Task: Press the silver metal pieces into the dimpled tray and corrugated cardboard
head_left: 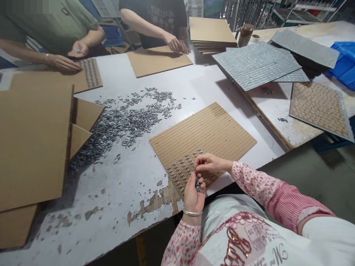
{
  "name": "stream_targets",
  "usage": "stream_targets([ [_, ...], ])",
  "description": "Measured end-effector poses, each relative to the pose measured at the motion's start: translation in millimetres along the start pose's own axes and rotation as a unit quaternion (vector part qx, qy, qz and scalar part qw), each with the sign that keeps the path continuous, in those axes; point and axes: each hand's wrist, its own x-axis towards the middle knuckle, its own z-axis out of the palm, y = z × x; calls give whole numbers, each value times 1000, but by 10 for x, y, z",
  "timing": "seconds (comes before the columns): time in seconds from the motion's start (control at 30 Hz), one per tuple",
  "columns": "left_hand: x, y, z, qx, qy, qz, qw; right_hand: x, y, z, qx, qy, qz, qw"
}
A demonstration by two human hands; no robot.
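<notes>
My left hand (195, 192) is cupped, palm up, around a small heap of grey oval metal pieces (198, 184). Just above it is my right hand (208, 163), its thumb and fingertips pinched together close to the left fingertips; whatever lies in that pinch is too small to make out. Both hands are over the near part of a brown grooved board (205, 129). Rows of the same oval pieces (181, 166) sit in the board's grooves to the left of my hands. The grooves farther back show no pieces.
A large pile of loose metal pieces (127, 122) spreads over the white table (111, 207). Brown boards (33, 147) are stacked at left. Silvery ridged sheets (257, 64) lie at right. Two people work across the table, one at a plain board (158, 61).
</notes>
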Motion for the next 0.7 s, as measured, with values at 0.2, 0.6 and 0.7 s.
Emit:
stream_targets([
  [0.2, -40, 40, -33, 21, -19, -7, 1000, 375, 89, -332, -231, 153, 0, 961],
  [0.6, -36, 28, -92, 46, -36, -3, 998, 682, 276, -340, -486, 90, -16, 869],
  [0.7, -38, 23, -91, 41, -27, 5, 999, 669, 285, -345, -490, 111, -28, 864],
])
